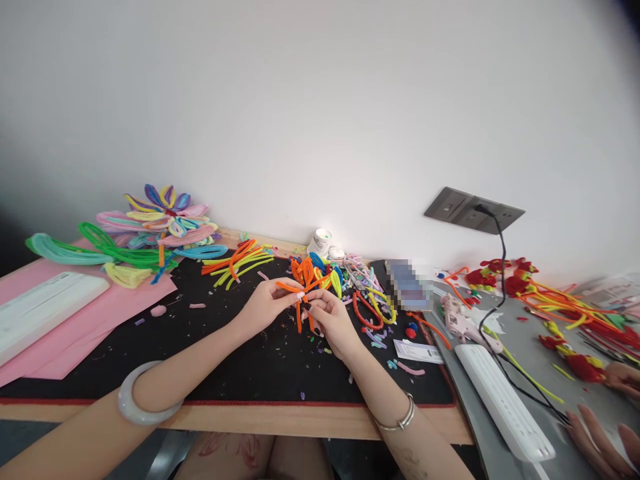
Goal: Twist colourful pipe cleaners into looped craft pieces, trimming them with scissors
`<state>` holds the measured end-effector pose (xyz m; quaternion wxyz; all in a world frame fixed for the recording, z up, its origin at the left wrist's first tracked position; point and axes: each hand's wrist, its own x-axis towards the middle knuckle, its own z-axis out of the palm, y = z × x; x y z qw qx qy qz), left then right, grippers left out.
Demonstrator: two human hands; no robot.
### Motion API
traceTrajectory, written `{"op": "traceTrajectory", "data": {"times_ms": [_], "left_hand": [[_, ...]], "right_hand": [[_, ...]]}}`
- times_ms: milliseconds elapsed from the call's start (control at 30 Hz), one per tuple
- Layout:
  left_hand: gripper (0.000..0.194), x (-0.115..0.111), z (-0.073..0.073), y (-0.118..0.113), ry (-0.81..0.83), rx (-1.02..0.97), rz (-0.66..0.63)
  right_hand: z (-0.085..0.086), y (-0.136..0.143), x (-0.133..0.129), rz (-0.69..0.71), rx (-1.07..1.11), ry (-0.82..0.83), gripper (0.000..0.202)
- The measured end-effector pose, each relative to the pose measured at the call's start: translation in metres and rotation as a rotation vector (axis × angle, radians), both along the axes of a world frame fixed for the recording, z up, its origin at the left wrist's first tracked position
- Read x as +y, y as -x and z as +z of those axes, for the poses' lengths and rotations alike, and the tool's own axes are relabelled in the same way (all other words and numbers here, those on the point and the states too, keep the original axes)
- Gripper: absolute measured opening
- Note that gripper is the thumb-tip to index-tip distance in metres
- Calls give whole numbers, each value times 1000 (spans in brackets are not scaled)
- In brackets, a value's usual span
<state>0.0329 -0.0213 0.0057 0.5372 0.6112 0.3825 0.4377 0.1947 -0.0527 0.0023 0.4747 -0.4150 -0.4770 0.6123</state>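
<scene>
Over the black mat [220, 367], both my hands meet at a piece made of orange pipe cleaners [299, 317]. My left hand [273, 303] pinches it from the left, where one stem sticks out past the fingertips. From the right, my right hand [330, 320] grips the same piece with thumb and fingers, hiding part of it. Two orange ends hang down between the hands. Just behind them lies a looped bundle of orange, yellow and blue pipe cleaners [303, 270]. Farther left rests a loose pile of orange and yellow-green stems [237, 263].
Pipe-cleaner flowers [170, 217] and pink sheets [135, 307] lie at the left. A paper cup [321, 243], a phone [407, 285] and scattered clippings are behind and right. A glue gun [463, 320], power strip [505, 400] and another person's hands [595, 440] occupy the grey table.
</scene>
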Motion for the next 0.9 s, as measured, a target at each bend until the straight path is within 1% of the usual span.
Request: {"op": "traceTrajectory", "data": {"times_ms": [67, 167, 233, 367, 500, 633, 733, 800, 900], "left_hand": [[28, 1, -1, 1, 38, -15, -18], [33, -1, 0, 1, 170, -100, -79], [31, -2, 2, 1, 249, -171, -117], [23, -5, 7, 2, 360, -271, -162], [22, -4, 10, 6, 447, -337, -262], [27, 1, 10, 11, 570, -444, -359], [36, 4, 8, 14, 655, -477, -385], [36, 5, 7, 14, 668, -459, -382], [24, 3, 6, 13, 609, -368, -359]], "right_hand": [[-1, -3, 2, -21, -35, -3, 16], [-2, -7, 3, -60, -35, -4, 13], [-2, -8, 4, -76, -18, -9, 13], [-3, -9, 3, -56, 43, 24, 15], [-1, -8, 2, -40, 76, 48, 16], [2, -9, 2, -22, 95, 60, 15], [3, -9, 1, -10, 123, 59, 14], [4, -10, 1, -4, 138, 59, 14], [4, -10, 1, 13, 140, 58, 14]]}}
